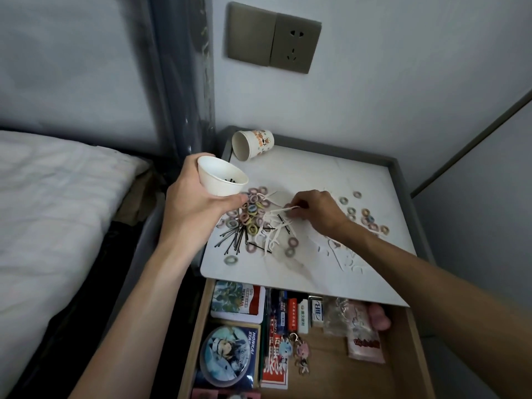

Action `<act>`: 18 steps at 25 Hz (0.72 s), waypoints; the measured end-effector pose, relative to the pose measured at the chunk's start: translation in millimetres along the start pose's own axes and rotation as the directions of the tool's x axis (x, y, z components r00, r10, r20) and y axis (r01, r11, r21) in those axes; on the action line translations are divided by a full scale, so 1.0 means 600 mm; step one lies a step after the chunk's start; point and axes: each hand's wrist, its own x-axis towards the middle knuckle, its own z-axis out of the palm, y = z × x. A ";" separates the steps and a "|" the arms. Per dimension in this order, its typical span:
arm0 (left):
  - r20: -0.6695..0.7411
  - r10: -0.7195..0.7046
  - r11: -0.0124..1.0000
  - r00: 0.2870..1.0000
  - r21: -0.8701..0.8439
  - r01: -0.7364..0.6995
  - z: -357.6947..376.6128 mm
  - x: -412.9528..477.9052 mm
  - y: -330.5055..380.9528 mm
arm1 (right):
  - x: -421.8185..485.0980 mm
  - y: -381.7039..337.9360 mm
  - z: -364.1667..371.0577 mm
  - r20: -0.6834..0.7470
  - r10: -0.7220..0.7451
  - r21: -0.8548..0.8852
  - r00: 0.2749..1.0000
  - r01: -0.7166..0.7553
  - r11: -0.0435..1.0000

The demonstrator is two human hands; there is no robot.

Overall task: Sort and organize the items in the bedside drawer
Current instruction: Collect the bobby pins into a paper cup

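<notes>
Mostly bare across the back and middle-right of the nightstand top [331,174], hemmed by a raised grey rim at back and right, tight against the wall. Blocked at the back-left corner by a printed paper cup [253,144] lying on its side, mouth toward the camera. Crowded through the middle: heap of pastel hair ties [253,208] at left-centre, fan of black bobby pins [233,240] just in front of it near the left edge, tangle of thin white picks [276,231] beside them, loose hair ties [365,214] scattered to the right. Below the front edge, open drawer [325,370], packed with cards, boxes and keychains along its left and back, bare wood toward the right.

Left hand [198,203] raised over the left edge, fingers and thumb curled round a white paper cup [221,177], tilted, dark pins in its bottom. Right hand [319,211] down on the pile, fingertips drawn together, pinching one white pick [283,210].
</notes>
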 end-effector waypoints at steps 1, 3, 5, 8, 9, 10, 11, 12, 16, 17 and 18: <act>0.001 0.001 1.000 1.000 0.001 -0.001 0.000 0.000 0.000 | 0.000 0.004 -0.007 0.019 0.013 -0.015 1.000 -0.012 1.000; -0.007 -0.003 1.000 1.000 0.003 0.003 -0.004 0.000 0.002 | 0.007 -0.001 -0.018 0.067 -0.017 -0.055 0.998 0.020 0.998; -0.025 -0.011 1.000 1.000 0.001 0.011 -0.008 0.002 0.003 | 0.024 -0.026 -0.020 0.059 -0.083 -0.074 0.995 0.087 0.993; -0.048 -0.021 1.000 0.999 0.002 0.021 -0.011 0.004 0.004 | 0.052 -0.080 0.008 0.125 -0.161 -0.093 0.979 0.173 0.980; -0.051 -0.021 1.000 0.999 0.006 0.021 -0.011 0.004 0.003 | 0.057 -0.095 0.026 0.178 -0.170 -0.152 0.969 0.198 0.968; -0.051 -0.019 1.000 0.998 0.012 0.020 -0.012 0.005 0.003 | 0.062 -0.106 0.044 0.220 -0.177 -0.211 0.959 0.224 0.951; -0.051 -0.016 1.000 0.999 0.014 0.017 -0.012 0.006 0.003 | 0.066 -0.112 0.058 0.238 -0.190 -0.239 0.953 0.247 0.939; -0.050 -0.015 1.000 0.999 0.013 0.016 -0.013 0.007 0.002 | 0.071 -0.113 0.065 0.231 -0.201 -0.217 0.952 0.251 0.943; -0.049 -0.015 1.000 0.999 0.013 0.016 -0.013 0.008 0.002 | 0.087 -0.091 0.039 0.117 -0.097 -0.001 0.988 0.097 0.995; -0.046 -0.014 1.000 0.999 0.017 0.015 -0.012 0.008 0.003 | 0.088 -0.079 0.027 0.087 -0.029 0.074 0.996 0.023 0.997; -0.043 -0.015 1.000 0.999 0.019 0.016 -0.012 0.007 0.003 | 0.090 -0.065 0.017 0.063 0.038 0.158 0.997 -0.048 0.986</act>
